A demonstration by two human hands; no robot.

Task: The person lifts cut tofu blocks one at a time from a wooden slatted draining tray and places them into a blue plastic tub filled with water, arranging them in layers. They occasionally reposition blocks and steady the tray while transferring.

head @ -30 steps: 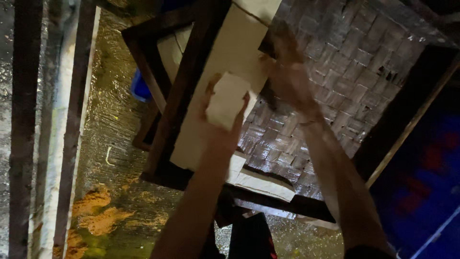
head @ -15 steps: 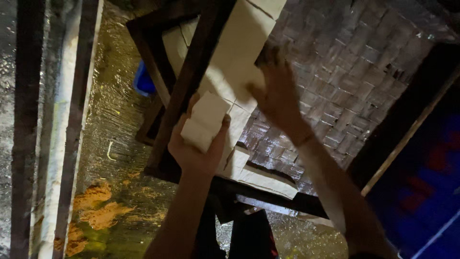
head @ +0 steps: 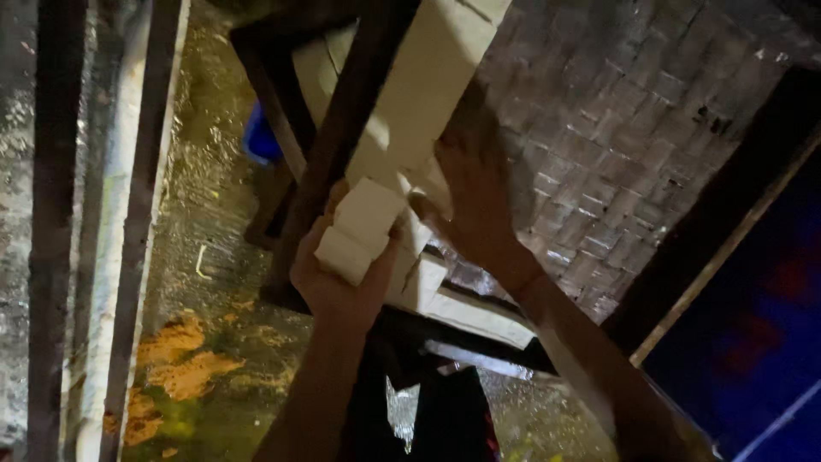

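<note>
1. Since a second ago the left hand (head: 338, 278) has drawn down and toward the wearer with its pale blocks, away from the long slab, while the right hand (head: 475, 210) has slid lower along that slab's near end.
2. A grey woven mat (head: 633, 128) fills the upper right, its surface wet and shiny, stretched on a dark wooden frame (head: 727, 214).
3. The wet ground (head: 205, 171) on the left glistens yellow-green, with orange patches (head: 184, 359) near the bottom.
4. Dark upright bars (head: 51, 231) and a pale pole (head: 120, 239) run down the left edge.
5. A long cream slab (head: 428, 85) lies slantwise along a dark beam (head: 342, 145), reaching the top edge.
6. The right hand lies spread, palm down, touching the slab's lower end and the mat beside it; it grips nothing that can be seen.
7. More pale pieces (head: 462, 312) lie just below both hands on the frame.
8. The left hand is closed around two small cream blocks (head: 359, 231), stacked end to end, held just below the slab.
9. A blue object (head: 261, 141) shows behind the beam; its kind is unclear.
</note>
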